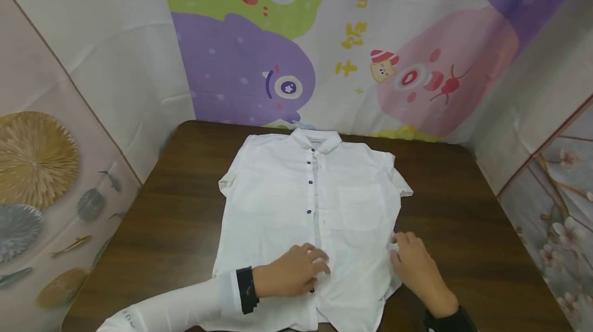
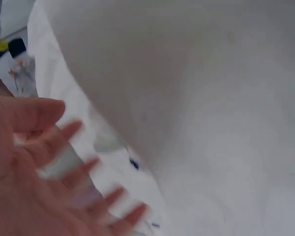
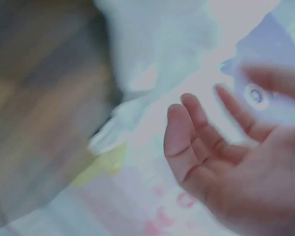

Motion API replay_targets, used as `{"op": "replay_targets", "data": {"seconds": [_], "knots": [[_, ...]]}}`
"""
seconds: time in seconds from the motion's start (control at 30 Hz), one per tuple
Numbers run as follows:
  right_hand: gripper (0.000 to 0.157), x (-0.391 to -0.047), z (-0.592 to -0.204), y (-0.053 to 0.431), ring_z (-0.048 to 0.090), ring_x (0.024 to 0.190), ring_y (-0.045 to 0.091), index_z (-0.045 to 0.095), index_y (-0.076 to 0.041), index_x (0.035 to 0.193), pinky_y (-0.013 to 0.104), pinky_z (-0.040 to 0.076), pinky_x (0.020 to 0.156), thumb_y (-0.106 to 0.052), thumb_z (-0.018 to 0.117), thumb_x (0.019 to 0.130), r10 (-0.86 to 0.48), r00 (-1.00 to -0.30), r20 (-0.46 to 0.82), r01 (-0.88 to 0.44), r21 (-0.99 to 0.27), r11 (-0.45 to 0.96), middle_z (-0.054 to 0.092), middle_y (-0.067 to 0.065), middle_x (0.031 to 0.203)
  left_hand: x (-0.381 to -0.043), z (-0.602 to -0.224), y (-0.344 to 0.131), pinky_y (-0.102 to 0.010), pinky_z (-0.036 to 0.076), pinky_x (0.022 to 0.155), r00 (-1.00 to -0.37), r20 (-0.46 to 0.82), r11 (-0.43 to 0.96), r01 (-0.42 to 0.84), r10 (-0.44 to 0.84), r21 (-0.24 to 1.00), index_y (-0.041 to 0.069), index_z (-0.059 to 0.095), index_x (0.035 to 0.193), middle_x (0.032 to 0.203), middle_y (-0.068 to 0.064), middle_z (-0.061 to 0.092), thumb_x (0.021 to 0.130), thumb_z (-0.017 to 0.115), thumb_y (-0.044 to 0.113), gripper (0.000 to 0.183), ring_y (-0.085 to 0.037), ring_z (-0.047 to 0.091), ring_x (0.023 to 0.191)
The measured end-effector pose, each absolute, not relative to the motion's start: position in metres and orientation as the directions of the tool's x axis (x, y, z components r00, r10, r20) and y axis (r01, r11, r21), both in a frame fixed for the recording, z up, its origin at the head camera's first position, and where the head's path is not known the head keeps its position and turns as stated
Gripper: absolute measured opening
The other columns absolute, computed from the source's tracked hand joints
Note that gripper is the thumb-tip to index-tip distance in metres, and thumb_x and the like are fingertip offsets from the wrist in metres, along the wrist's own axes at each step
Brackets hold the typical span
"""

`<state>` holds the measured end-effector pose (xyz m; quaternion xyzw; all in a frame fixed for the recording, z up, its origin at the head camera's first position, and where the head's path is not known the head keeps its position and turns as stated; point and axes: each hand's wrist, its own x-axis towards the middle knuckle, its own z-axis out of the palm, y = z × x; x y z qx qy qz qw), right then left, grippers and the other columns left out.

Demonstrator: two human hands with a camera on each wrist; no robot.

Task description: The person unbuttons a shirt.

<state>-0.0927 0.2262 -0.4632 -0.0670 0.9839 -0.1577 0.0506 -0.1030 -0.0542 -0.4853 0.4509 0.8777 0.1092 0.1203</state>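
A white short-sleeved button-up shirt (image 1: 273,198) lies front up, its collar toward the back of the table and dark buttons down the middle. Over its lower front, beside the button placket, is my left hand (image 1: 292,270). The left wrist view shows that hand (image 2: 44,162) with its fingers spread, blurred and holding nothing, and a dark button (image 2: 133,163) near them. My right hand (image 1: 417,265) is at the shirt's right side edge, below the sleeve. Loosely bent fingers and an empty palm show on that hand (image 3: 236,162) in the right wrist view.
The shirt lies on a dark brown wooden table (image 1: 167,219). Behind the table's far edge hangs a cloth with cartoon figures (image 1: 250,64). Patterned panels stand on the left (image 1: 37,80) and right (image 1: 565,188).
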Motion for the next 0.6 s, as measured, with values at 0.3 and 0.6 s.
{"op": "replay_targets", "data": {"seconds": [0.3, 0.6], "knots": [[0.087, -0.080, -0.490, 0.168, 0.018, 0.127, 0.063, 0.037, -0.019, 0.141, 0.079, 0.022, 0.086, -0.054, 0.072, 0.070, -0.358, -0.861, -0.361, -0.273, -0.266, 0.924, 0.024, 0.024, 0.149, -0.121, -0.490, -0.081, -0.079, 0.022, 0.087, -0.828, -0.418, 0.920, 0.275, 0.374, 0.279, 0.028, 0.033, 0.144, 0.155, -0.010, 0.016, 0.074, 0.066, 0.058, 0.083, -0.055, 0.012, 0.134], [0.090, -0.080, -0.493, 0.158, 0.016, 0.127, 0.064, 0.034, -0.020, 0.143, 0.079, 0.019, 0.088, -0.051, 0.075, 0.069, -0.323, -0.864, -0.387, -0.253, -0.220, 0.942, 0.020, 0.025, 0.151, -0.127, -0.484, -0.093, -0.079, 0.023, 0.088, -0.787, -0.471, 0.914, 0.294, 0.398, 0.281, 0.027, 0.033, 0.144, 0.156, -0.007, 0.015, 0.073, 0.071, 0.050, 0.084, -0.051, 0.010, 0.137]]}}
